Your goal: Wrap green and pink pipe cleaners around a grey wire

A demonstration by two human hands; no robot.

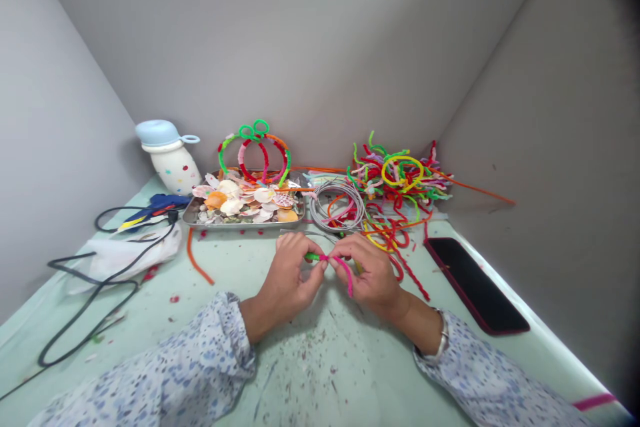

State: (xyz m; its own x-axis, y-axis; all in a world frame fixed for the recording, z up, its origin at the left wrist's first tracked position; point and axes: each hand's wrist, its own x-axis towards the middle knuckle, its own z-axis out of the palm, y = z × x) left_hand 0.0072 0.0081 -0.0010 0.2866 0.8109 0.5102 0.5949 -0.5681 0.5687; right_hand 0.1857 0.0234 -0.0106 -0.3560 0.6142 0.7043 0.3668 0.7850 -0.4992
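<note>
Grey walls (320,47) enclose a pale-green desk (240,260). Near its middle, the left hand (290,277) has its grip closed on a bright green fuzzy stem (313,256), and the right hand (370,277) pinches a magenta fuzzy stem (349,280); they meet between the fingertips, presumably held close for control. Green lies left to right; magenta's free end curves nearer. Beyond sits a coiled grey wire (314,207); far left, a shell-filled metal tray (245,225).

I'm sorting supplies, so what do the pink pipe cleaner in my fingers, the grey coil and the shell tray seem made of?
Pink pipe cleaner: fibre by its matte fuzz, likely over hidden wire. Grey coil: likely metal wire, perhaps coated, from its thin, smooth loops. Shell tray: probably metal, given its silvery, shiny rim.
</note>
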